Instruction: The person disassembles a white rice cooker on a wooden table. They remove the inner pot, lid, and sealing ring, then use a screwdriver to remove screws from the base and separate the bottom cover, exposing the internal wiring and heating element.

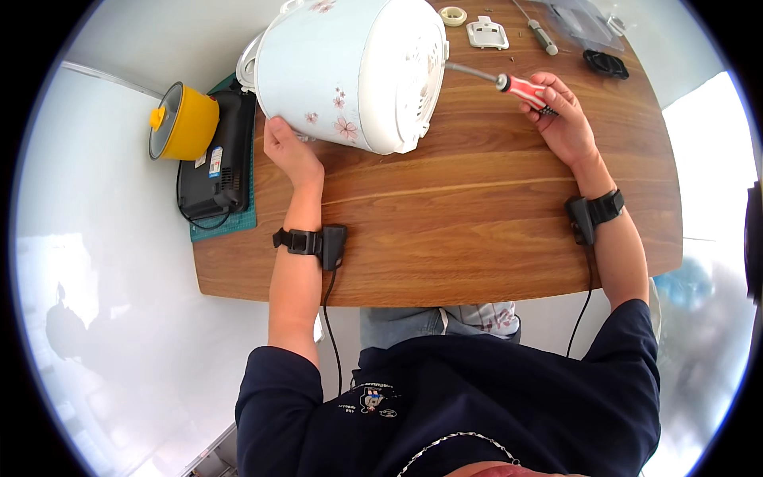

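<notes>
A pale blue rice cooker with pink flowers lies on its side, its white vented base turned to the right. My left hand grips the near side of its body, thumb against the wall and the other fingers partly hidden. In my right hand is a screwdriver with a red and white handle, held between closed fingers. Its metal shaft points left, and the tip reaches the base; whether it sits in a screw I cannot make out.
At the far right lie a cream ring, a white plastic bracket, a grey-handled screwdriver, a black part and a clear plastic container. To the left, a yellow pot rests on a black appliance over a green mat.
</notes>
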### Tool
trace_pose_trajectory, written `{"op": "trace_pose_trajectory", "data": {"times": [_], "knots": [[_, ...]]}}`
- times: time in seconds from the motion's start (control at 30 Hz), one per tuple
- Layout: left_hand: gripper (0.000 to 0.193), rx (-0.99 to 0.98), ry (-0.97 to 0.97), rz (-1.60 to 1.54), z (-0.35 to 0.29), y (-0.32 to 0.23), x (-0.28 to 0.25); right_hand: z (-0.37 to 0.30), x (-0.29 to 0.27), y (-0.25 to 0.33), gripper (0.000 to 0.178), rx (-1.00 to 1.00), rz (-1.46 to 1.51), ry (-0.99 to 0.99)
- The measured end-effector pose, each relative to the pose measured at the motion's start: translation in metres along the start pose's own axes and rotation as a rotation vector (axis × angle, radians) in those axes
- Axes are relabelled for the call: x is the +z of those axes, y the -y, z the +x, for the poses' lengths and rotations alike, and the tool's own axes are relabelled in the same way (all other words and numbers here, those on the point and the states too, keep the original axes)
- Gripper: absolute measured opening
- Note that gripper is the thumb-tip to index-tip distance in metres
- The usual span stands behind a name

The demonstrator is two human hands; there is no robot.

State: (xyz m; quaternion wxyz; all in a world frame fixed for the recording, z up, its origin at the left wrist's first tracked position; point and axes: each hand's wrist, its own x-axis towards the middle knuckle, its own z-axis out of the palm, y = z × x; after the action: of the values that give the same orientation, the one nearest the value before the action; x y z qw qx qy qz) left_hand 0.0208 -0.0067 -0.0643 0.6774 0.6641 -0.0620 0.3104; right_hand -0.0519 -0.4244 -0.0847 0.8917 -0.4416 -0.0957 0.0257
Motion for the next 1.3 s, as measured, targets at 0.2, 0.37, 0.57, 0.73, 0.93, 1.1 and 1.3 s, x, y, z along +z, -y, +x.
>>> {"op": "trace_pose_trajectory", "data": {"times": [0.2, 0.37, 0.57, 0.73, 0.93, 1.1, 1.3], "knots": [[0.077, 0.137, 0.105, -0.010, 0.008, -0.008, -0.005, -0.004, 0.011, -0.003, 0.023, 0.055, -0.108, 0.031], [0.087, 0.158, 0.149, 0.010, 0.018, -0.031, -0.008, -0.002, 0.009, -0.003, 0.020, 0.076, -0.139, 0.039], [0.062, 0.053, 0.117, 0.028, 0.015, -0.053, 0.002, -0.002, 0.012, 0.000, 0.017, 0.078, -0.167, 0.043], [0.052, -0.025, 0.008, -0.164, 0.009, -0.044, 0.005, -0.004, 0.013, 0.001, 0.017, 0.074, -0.185, 0.030], [0.053, -0.105, 0.028, -0.282, 0.007, -0.034, 0.006, -0.007, 0.008, -0.003, 0.018, 0.067, -0.180, 0.037], [0.057, -0.207, 0.137, -0.356, 0.023, -0.006, -0.022, -0.007, 0.012, -0.003, 0.018, 0.068, -0.183, 0.033], [0.079, -0.405, 0.288, -0.458, 0.015, -0.027, -0.015, -0.008, 0.002, -0.002, 0.012, -0.052, -0.347, -0.082]]}}
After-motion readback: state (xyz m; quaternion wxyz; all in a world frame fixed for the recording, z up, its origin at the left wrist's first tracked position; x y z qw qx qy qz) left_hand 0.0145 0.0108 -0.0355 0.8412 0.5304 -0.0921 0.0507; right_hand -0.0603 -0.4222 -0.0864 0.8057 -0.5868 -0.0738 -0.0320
